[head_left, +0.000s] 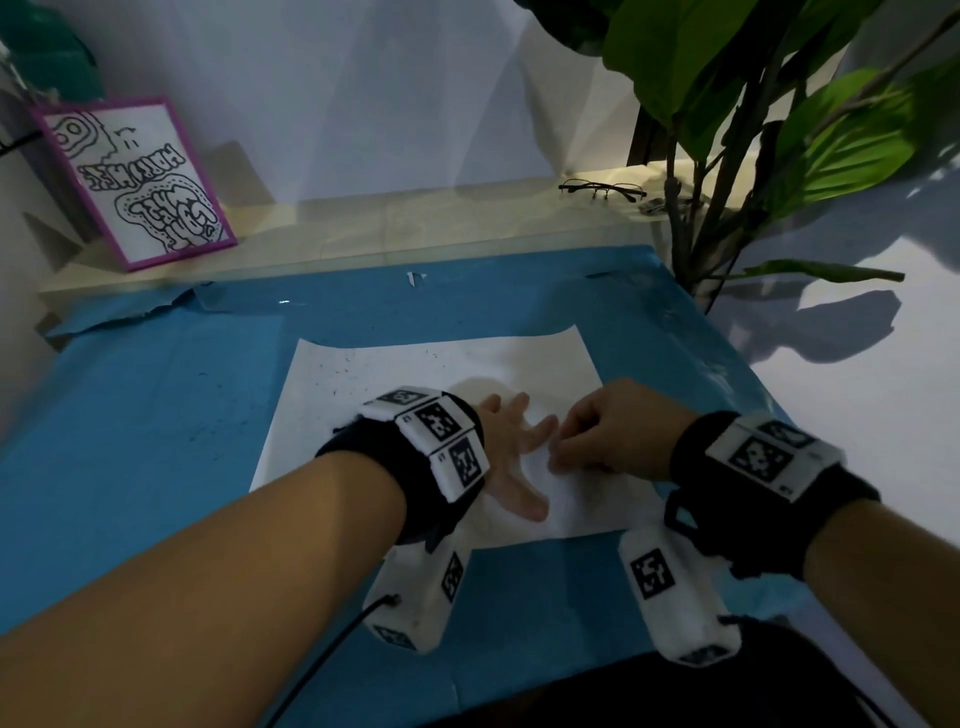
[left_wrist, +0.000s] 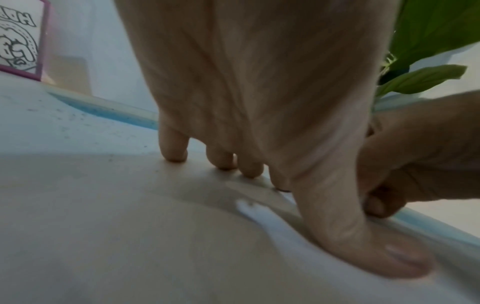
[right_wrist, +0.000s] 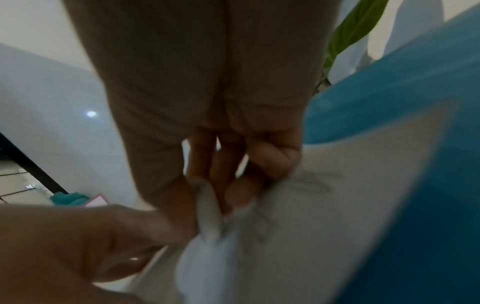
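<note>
A white sheet of paper (head_left: 405, 374) lies on the blue table cover (head_left: 130, 441). My left hand (head_left: 519, 441) rests flat on the sheet with its fingers spread and the thumb pressed down, as the left wrist view shows (left_wrist: 246, 123). Just to its right, my right hand (head_left: 560, 457) has its fingers curled and pinches a raised fold of the paper (right_wrist: 207, 205) near the sheet's right front part. The two hands almost touch. In the right wrist view the left thumb (right_wrist: 91, 236) lies beside the fold. Both wrists wear black bands with marker blocks.
A purple-framed drawing (head_left: 135, 182) leans against the wall at the back left on a pale ledge (head_left: 363, 228). A pair of glasses (head_left: 602, 189) lies on that ledge at the right. A large-leaved plant (head_left: 753, 104) stands beyond the table's right back corner.
</note>
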